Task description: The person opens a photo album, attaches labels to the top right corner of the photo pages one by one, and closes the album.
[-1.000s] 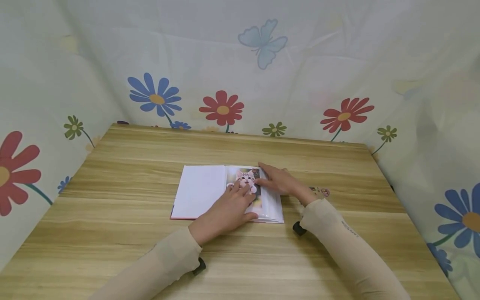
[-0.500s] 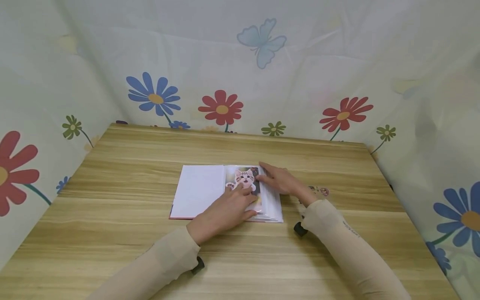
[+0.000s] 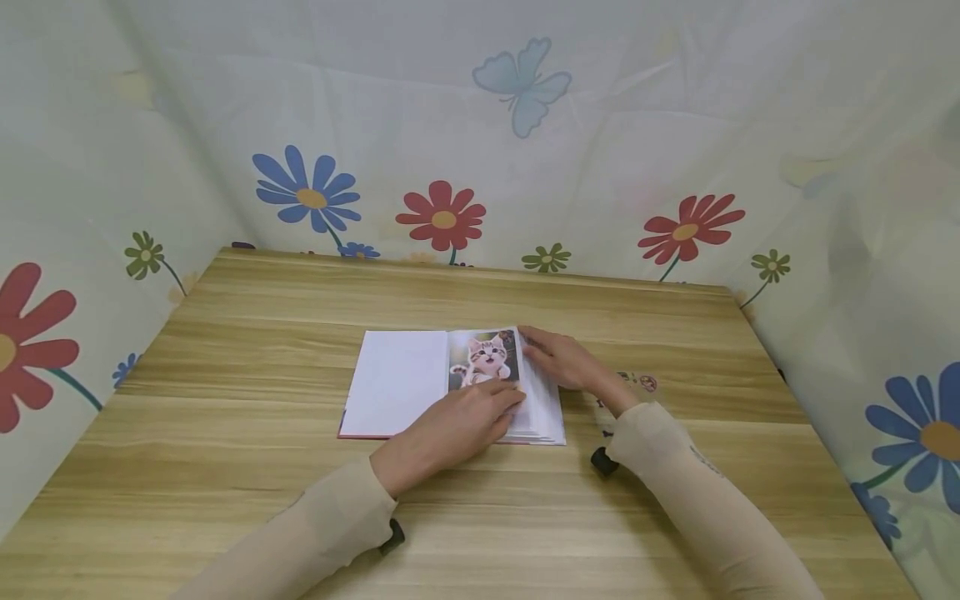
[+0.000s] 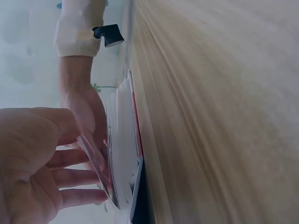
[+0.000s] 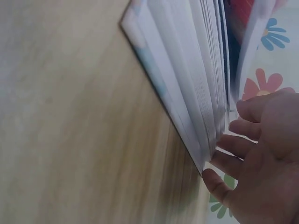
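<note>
A small photo album lies spread on the wooden table (image 3: 300,492), its white inside cover (image 3: 397,379) to the left. On the right-hand side shows a kitten photo (image 3: 487,354), its lower part covered by my left hand (image 3: 461,421). In the left wrist view, thumb and forefinger pinch the edge of a thin album page (image 4: 96,161) tilted up from the stack, other fingers extended. At the album's right edge, my right hand (image 3: 562,360) lies with fingers loosely extended; in the right wrist view its fingertips (image 5: 236,144) are right at the page edges (image 5: 201,79).
A small sheet of colourful stickers (image 3: 637,382) lies partly under the right wrist. Black wrist mounts (image 3: 603,461) hang under both sleeves. A flower-printed curtain (image 3: 600,167) encloses the table's back and sides.
My left hand has drawn slightly down and its fingers have closed together, uncovering more of the kitten photo. The right thumb has shifted a little right, off the photo's edge.
</note>
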`<action>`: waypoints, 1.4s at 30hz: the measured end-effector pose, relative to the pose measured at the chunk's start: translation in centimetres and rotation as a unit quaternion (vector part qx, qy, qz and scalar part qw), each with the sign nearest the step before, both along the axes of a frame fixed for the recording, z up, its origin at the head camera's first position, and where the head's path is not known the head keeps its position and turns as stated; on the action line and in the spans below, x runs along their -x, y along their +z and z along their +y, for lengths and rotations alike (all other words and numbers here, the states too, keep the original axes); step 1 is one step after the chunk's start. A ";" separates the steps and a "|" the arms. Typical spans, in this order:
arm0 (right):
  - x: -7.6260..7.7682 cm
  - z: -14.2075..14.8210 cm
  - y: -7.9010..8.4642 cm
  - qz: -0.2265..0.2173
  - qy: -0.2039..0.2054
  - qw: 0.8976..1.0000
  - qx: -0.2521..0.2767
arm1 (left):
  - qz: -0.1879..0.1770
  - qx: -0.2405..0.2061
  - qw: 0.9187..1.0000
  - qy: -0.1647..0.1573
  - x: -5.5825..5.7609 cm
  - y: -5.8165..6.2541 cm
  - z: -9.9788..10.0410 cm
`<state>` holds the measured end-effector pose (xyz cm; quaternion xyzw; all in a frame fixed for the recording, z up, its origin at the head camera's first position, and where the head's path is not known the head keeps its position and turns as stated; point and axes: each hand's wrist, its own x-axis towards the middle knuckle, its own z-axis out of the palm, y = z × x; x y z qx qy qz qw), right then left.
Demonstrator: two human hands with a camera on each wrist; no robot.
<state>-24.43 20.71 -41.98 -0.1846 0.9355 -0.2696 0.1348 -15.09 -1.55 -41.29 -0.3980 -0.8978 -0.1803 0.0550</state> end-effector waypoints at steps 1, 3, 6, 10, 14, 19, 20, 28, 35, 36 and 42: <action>0.0 0.0 0.0 0.002 0.002 1.000 0.001 | 0.005 0.000 1.000 -0.001 0.0 0.0 0.0; 0.0 0.0 -0.1 0.009 0.007 1.000 0.001 | 0.009 -0.004 1.000 -0.002 -0.1 0.0 -0.1; 0.1 0.1 -0.3 0.019 0.012 1.000 -0.003 | 0.003 -0.009 1.000 0.004 -0.2 0.0 -0.2; 0.2 0.0 -0.5 0.027 0.012 1.000 -0.008 | 0.003 -0.026 0.999 0.018 -0.3 0.2 -0.2; 0.2 -0.1 -0.5 0.026 0.009 1.000 -0.013 | 0.025 -0.063 0.997 0.039 -0.6 0.6 -0.2; 0.1 -0.3 -0.4 0.018 0.007 1.000 -0.023 | 0.022 -0.101 0.991 0.087 -1.2 1.4 -0.3; 0.1 -0.3 -0.4 0.019 0.007 0.999 -0.025 | 0.019 -0.108 0.989 0.096 -1.3 1.5 -0.4; 0.0 -0.6 -0.1 0.048 0.023 0.998 -0.036 | 0.061 -0.170 0.973 0.144 -1.8 2.8 -1.4; 0.1 -0.5 -0.1 0.041 0.028 0.998 -0.043 | 0.077 -0.193 0.960 0.190 -1.9 3.7 -3.2; 0.1 -0.5 -0.1 0.041 0.029 0.998 -0.044 | 0.080 -0.195 0.958 0.195 -1.9 3.8 -3.5; 0.2 -0.6 -0.2 0.037 0.031 0.997 -0.053 | 0.062 -0.201 0.952 0.224 -1.9 4.4 -5.4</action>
